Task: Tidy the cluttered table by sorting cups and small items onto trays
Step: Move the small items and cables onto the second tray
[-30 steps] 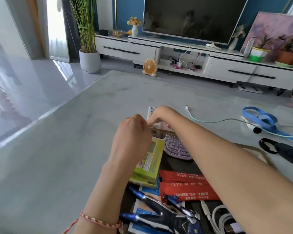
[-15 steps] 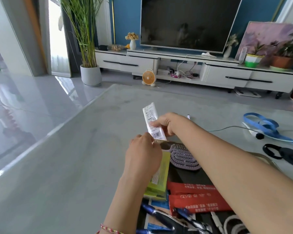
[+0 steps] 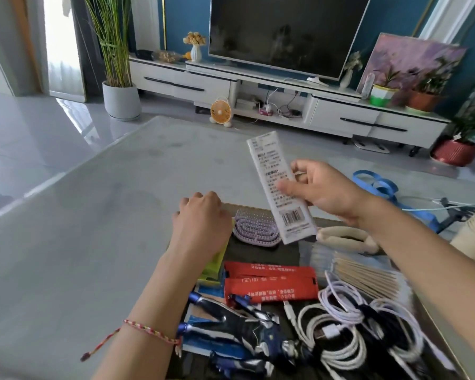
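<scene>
Head view: we look down across the grey table [image 3: 99, 242], on which a dark tray [image 3: 261, 253] sits just in front of us. Farthest left, a braided bracelet [image 3: 148, 331] circles the left wrist. The left hand [image 3: 200, 218] lies knuckles-up at the tray's far-left corner with its fingers curled under, on top of a green box [image 3: 214, 266]. We cannot tell whether it grips the box or only rests there. Nearer to us on the tray a dark blue toy [image 3: 244, 330] lies flat. Just right of the left hand lies a purple brush [image 3: 255, 229], and below it two red sachets [image 3: 269, 282] are side by side. Above the brush we see a long white packet [image 3: 281, 187], printed side and barcode towards us. It is in the air over the tray's far edge, tilted with its top to the left. The right hand [image 3: 321, 187] pinches it between thumb and fingers. Further right on the tray are coiled white cables [image 3: 348, 333] and a pack of sticks [image 3: 368, 275]. A blue strap [image 3: 376, 187] lies on the table beyond the tray.
</scene>
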The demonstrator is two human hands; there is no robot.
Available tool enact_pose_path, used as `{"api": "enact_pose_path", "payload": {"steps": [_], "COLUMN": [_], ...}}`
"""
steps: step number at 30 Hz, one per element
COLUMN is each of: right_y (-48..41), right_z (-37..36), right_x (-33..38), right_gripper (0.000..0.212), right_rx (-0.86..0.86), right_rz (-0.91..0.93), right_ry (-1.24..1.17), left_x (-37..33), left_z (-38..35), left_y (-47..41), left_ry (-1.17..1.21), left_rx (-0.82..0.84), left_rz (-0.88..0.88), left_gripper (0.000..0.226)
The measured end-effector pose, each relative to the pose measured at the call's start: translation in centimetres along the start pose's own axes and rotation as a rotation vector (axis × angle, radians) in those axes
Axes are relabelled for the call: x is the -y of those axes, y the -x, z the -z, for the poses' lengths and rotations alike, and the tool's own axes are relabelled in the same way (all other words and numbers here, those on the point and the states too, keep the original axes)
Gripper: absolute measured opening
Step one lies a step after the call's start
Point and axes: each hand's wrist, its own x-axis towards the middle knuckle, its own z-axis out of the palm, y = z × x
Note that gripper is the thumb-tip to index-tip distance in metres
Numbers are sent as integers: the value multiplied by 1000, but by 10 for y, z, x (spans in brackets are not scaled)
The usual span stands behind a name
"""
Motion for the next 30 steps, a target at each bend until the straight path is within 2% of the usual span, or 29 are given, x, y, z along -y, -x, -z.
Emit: {"api": "enact_pose_path", "payload": {"steps": [2, 4, 7, 9, 11, 13, 16, 18, 20, 23, 30], "right_y": [17, 25, 30, 36, 40, 41, 40, 35, 30, 24, 5], "right_z": [8, 18, 30, 33, 34, 30, 18, 16, 20, 28, 41], "right_x": [-10, -18, -21, -20, -19, -19, -22, -29, -35, -48, -87], "right_gripper": [21, 19, 12, 15, 19, 22, 24, 27, 21, 17, 21], "right_rx": [17, 64, 266, 391, 443, 440, 368, 209, 21, -118, -205], "right_rz": [-54, -90, -165, -195, -169, -91, -2, 103, 174, 121, -41], "right_ry": [53, 205, 414, 534, 618, 598, 420, 492, 532, 501, 564], "left_x": [-3, -6, -6, -7, -11, -14, -15, -17, -20, -22, -24], "left_z": [1, 3, 5, 5, 2, -1, -7, -9, -11, -14, -15], "left_y": [5, 8, 12, 15, 18, 20, 22, 23, 24, 27, 22], "left_ry": [-24, 17, 81, 94, 116, 120, 108, 98, 83, 46, 1], "left_rx": [-55, -92, -145, -176, -189, -194, -198, -201, -187, -123, -37], "left_rz": [0, -13, -22, -35, -56, -81, -112, -127, -141, -148, -160], "left_gripper": [30, 32, 31, 30, 29, 27, 27, 27, 27, 27, 28]}}
